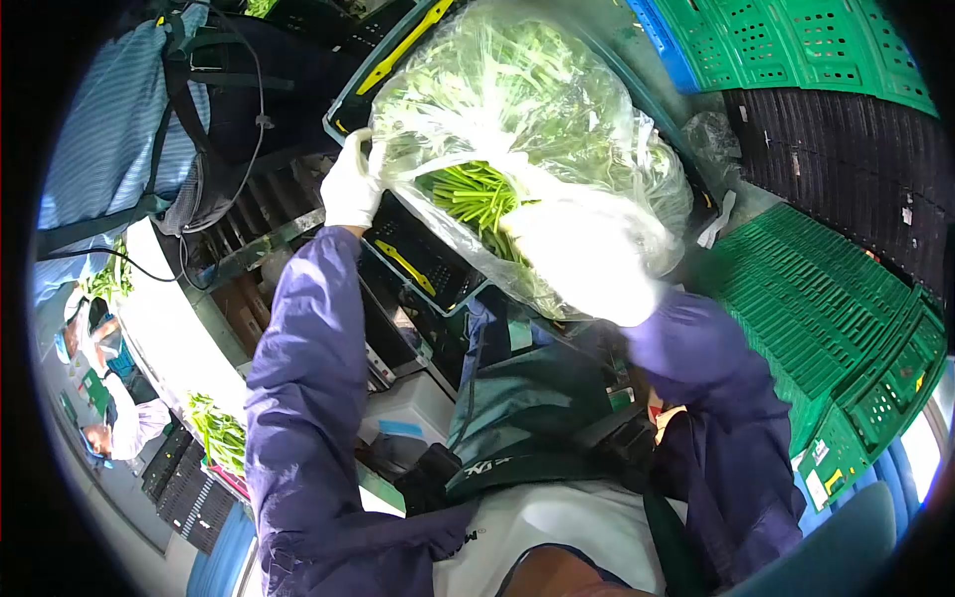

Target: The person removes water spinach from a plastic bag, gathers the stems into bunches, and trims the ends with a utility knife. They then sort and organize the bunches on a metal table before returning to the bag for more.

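Note:
A large clear plastic bag full of leafy green vegetables lies in a dark crate with yellow handles. Through the bag's opening, a bundle of cut green stems faces me. My left hand, in a white glove, pinches the left edge of the bag's mouth. Over the lower right of the opening, beside the stems, is my right hand, also gloved in white. Glare washes out its fingers, so their grip is hidden.
Green crates stand at the right, with black stacked crates behind them. On the left, a bright white work surface carries loose greens. Other people are at the far left. A cable hangs by the striped blue cloth.

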Available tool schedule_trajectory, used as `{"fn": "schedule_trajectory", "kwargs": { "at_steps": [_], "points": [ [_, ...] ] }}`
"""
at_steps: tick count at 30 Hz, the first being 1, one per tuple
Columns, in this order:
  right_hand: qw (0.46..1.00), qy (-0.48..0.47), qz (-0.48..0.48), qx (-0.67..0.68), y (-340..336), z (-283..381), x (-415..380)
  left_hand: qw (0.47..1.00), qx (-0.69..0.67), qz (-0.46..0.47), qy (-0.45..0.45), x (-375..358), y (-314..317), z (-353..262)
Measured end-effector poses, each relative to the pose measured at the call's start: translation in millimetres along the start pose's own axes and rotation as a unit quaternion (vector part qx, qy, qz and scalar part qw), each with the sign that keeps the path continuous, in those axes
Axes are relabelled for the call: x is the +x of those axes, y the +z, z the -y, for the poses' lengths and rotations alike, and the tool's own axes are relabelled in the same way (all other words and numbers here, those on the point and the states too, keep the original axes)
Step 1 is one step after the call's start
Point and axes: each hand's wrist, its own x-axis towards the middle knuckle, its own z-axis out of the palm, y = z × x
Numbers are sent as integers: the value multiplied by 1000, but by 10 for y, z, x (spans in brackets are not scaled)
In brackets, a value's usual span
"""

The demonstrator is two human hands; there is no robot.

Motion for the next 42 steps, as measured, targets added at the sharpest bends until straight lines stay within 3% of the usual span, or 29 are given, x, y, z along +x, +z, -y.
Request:
{"fn": "schedule_trajectory", "kwargs": {
  "at_steps": [1,3,4,6,9,10,11,13,14,17,19,20,21,23,25,26,27,29,30,33,34,35,36,37,38,39,40,41,42],
  "points": [
    [971,33,46,234,444,29,60,980,53,-118,150,12,58,-29],
    [967,96,195,133,971,-14,110,954,10,-83,289,-40,-14,-388],
    [967,99,195,132,1054,-56,114,926,16,-74,369,-66,120,-495],
    [956,108,218,-162,1195,-94,77,922,16,54,384,-184,326,-842],
    [955,129,191,-189,1028,-326,-83,867,124,53,480,-37,904,-908],
    [936,191,244,-165,899,-398,-56,864,147,50,479,36,995,-959],
    [951,203,147,-179,892,-537,-177,865,142,46,480,114,1062,-966],
    [969,224,72,-81,523,-719,-93,907,77,249,329,155,909,-1121],
    [963,229,37,-136,510,-792,-57,911,-56,160,376,221,1102,-951],
    [952,234,-11,-199,586,-1032,133,908,-85,125,390,292,751,-1247],
    [949,234,67,-201,616,-1087,340,905,-18,113,410,400,676,-1394],
    [958,185,-19,-218,672,-1108,367,924,8,97,370,457,606,-1474],
    [942,315,-44,110,576,-991,509,941,35,78,326,510,538,-1549],
    [950,175,-234,109,968,-1138,654,952,69,65,291,752,721,-1542],
    [942,186,-260,99,1017,-1014,807,862,40,-108,493,958,968,-1403],
    [890,232,-305,247,1014,-937,823,912,166,-44,372,1014,1034,-1542],
    [888,234,-310,245,912,-903,773,910,166,-44,377,1103,986,-1690],
    [827,346,-217,387,598,-766,661,950,172,-5,259,1229,1020,-1839],
    [816,380,-175,400,442,-769,577,939,185,-7,291,1354,1109,-1855],
    [835,290,-168,436,204,-787,321,935,178,25,307,1512,1002,-2202],
    [827,317,-136,444,147,-731,207,941,266,5,210,1659,1055,-2254],
    [817,345,-103,451,78,-637,55,942,202,-46,265,1930,1097,-1982],
    [924,214,-28,316,-43,-544,-164,939,170,-119,273,2200,1202,-1736],
    [983,67,51,166,-191,-511,-451,876,116,292,367,2971,820,-1285],
    [983,61,54,163,-273,-584,-790,879,114,286,364,3335,854,-874],
    [968,140,51,200,-269,-687,-1208,962,143,110,205,3399,812,-848],
    [945,211,48,247,-210,-785,-1683,981,175,-75,27,3413,682,-777],
    [774,508,-31,377,-144,-931,-2395,963,255,-75,45,3065,626,-1018],
    [555,625,-207,509,-376,-1169,-2509,957,279,-72,15,3091,670,-899]
  ]
}}
